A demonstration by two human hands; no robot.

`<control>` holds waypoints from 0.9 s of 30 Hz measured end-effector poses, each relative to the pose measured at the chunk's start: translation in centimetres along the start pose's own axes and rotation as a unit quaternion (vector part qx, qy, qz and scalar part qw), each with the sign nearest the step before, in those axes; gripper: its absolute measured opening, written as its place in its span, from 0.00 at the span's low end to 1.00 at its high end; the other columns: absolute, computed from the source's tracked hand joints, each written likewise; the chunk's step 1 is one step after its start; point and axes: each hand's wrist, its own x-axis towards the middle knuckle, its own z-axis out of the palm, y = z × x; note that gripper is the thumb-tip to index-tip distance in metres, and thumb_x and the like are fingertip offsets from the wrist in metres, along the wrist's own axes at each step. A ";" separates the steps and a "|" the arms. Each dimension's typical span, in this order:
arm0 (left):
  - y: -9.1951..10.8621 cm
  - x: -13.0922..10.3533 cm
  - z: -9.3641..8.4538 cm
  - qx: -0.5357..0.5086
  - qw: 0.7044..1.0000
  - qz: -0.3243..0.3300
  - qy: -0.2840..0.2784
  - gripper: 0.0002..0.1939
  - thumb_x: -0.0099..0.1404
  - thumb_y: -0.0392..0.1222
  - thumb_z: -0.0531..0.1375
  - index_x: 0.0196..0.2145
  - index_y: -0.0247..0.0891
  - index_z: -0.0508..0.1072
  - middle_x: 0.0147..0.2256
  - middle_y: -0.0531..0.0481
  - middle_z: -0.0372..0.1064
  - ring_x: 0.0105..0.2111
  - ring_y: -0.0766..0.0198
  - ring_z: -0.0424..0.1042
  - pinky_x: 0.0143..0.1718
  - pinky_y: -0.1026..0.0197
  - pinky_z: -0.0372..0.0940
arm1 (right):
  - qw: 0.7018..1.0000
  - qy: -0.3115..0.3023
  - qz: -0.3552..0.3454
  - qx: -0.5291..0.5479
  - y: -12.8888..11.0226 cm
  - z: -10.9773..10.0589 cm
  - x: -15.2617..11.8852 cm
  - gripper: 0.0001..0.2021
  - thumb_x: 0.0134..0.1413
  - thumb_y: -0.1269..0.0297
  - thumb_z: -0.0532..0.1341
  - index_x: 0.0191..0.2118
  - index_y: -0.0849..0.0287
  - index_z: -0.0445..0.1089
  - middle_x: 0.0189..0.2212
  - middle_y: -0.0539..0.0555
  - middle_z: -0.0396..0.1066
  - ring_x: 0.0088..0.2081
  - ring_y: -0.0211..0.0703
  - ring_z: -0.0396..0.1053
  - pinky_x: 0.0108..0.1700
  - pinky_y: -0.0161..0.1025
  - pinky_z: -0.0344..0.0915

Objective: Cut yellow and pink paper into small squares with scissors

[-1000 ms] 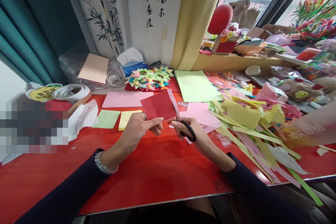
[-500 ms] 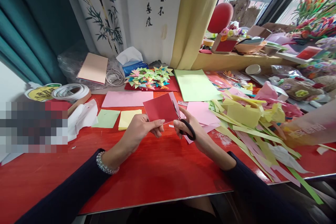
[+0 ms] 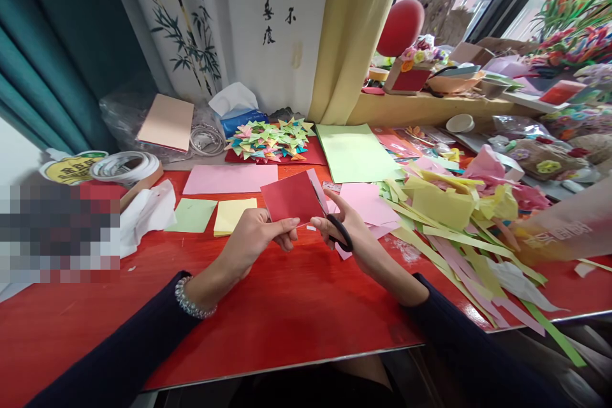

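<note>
My left hand (image 3: pixel 268 231) pinches the lower edge of a red sheet of paper (image 3: pixel 291 199) between thumb and fingers, holding it tilted above the table. Black-handled scissors (image 3: pixel 341 233) are in my right hand (image 3: pixel 348 217), its fingers through the loops and the index finger stretched along them. The blades lie along the red paper's right side, where a narrow pinkish strip shows at the edge. Behind the hands lie a green paper square (image 3: pixel 192 214), a yellow paper square (image 3: pixel 234 215) and pink paper sheets (image 3: pixel 364 203) on the red table (image 3: pixel 268 306).
Beyond the hands lie a long pink sheet (image 3: pixel 230 178), a heap of folded paper pieces (image 3: pixel 270 140) and a large green sheet (image 3: pixel 356 153). Paper strips (image 3: pixel 471 268) spread over the right side, beside a printed bag (image 3: pixel 564 229). Tape rolls (image 3: pixel 125 168) sit at the left.
The scissors' blades have come closer together along the red paper's right edge, and my right hand has closed slightly. My left hand keeps its pinch. The whole view has shifted a little.
</note>
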 end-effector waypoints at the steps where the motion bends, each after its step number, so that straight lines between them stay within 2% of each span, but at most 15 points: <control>1: 0.0 0.0 0.0 0.001 1.000 0.001 0.002 0.12 0.56 0.45 0.61 0.21 0.34 0.72 0.21 0.50 0.70 0.19 0.68 0.67 0.25 0.65 0.63 | 1.000 0.003 -0.002 0.003 0.0 0.0 0.0 0.44 0.43 0.54 0.66 0.63 0.59 0.43 0.16 0.42 0.60 0.17 0.33 0.55 0.20 0.33 0.51; 7: -0.1 0.0 0.2 0.018 1.000 -0.006 -0.004 0.14 0.56 0.46 0.61 0.20 0.34 0.72 0.19 0.50 0.70 0.19 0.68 0.67 0.26 0.64 0.63 | 1.000 0.018 0.009 0.007 0.0 0.3 -0.1 0.44 0.44 0.52 0.64 0.63 0.59 0.43 0.17 0.44 0.62 0.19 0.34 0.58 0.21 0.33 0.53; 13: -0.4 0.0 0.3 0.023 1.000 -0.001 0.001 0.14 0.56 0.46 0.61 0.20 0.33 0.72 0.19 0.50 0.69 0.19 0.67 0.68 0.26 0.63 0.63 | 1.000 0.016 0.000 0.007 -0.3 0.3 -0.1 0.46 0.42 0.53 0.66 0.63 0.58 0.42 0.15 0.42 0.60 0.17 0.33 0.55 0.20 0.33 0.53; 17: -0.5 0.0 0.4 0.040 0.999 -0.001 -0.009 0.15 0.57 0.46 0.60 0.19 0.33 0.72 0.18 0.50 0.69 0.18 0.67 0.67 0.26 0.63 0.63 | 1.000 0.026 0.008 0.003 0.0 0.2 0.0 0.43 0.44 0.52 0.64 0.63 0.57 0.43 0.17 0.43 0.61 0.18 0.34 0.56 0.20 0.32 0.53; 23: -0.4 0.0 0.5 0.044 0.999 -0.003 -0.006 0.14 0.57 0.44 0.60 0.19 0.33 0.71 0.18 0.50 0.69 0.19 0.67 0.68 0.26 0.64 0.63 | 1.000 0.020 -0.022 0.006 0.3 0.3 0.0 0.41 0.46 0.55 0.64 0.63 0.55 0.43 0.16 0.42 0.60 0.17 0.32 0.55 0.20 0.32 0.53; 27: -0.7 0.0 0.5 0.045 0.999 0.004 -0.017 0.13 0.58 0.42 0.59 0.18 0.34 0.71 0.18 0.51 0.69 0.18 0.68 0.67 0.26 0.65 0.63 | 1.000 0.026 0.007 -0.003 0.0 0.3 0.1 0.39 0.47 0.52 0.62 0.61 0.57 0.45 0.16 0.42 0.61 0.17 0.33 0.56 0.19 0.32 0.52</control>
